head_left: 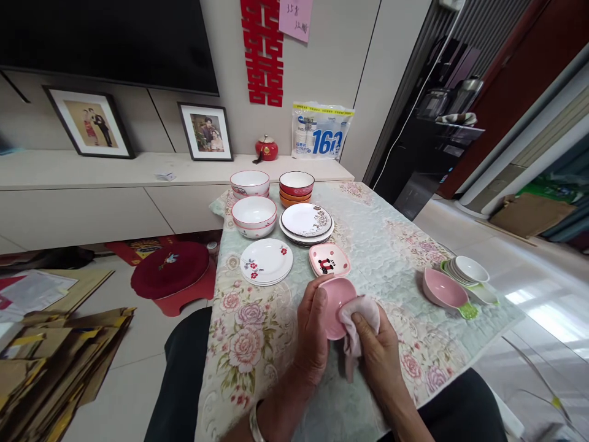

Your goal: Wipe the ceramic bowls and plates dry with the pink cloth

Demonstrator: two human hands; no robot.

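A small pink bowl (335, 301) is tilted toward me above the flowered tablecloth, gripped along its left side by my left hand (313, 325). My right hand (378, 344) clutches a pale pink cloth (361, 316) and presses it against the bowl's right rim. Just beyond the bowl sits a square pink dish (329, 259) with a cartoon print. To its left lies a short stack of white plates (267, 261) with red and blue flowers. Behind stand larger patterned plates (307, 220), white bowls with red rims (254, 215) and red and orange bowls (297, 184).
At the table's right side are a pink bowl with a green handle (445, 288) and stacked small white bowls (470, 270). A maroon stool (172, 270) stands left of the table, near flattened cardboard (59, 350). A low white cabinet (92, 212) lines the wall behind.
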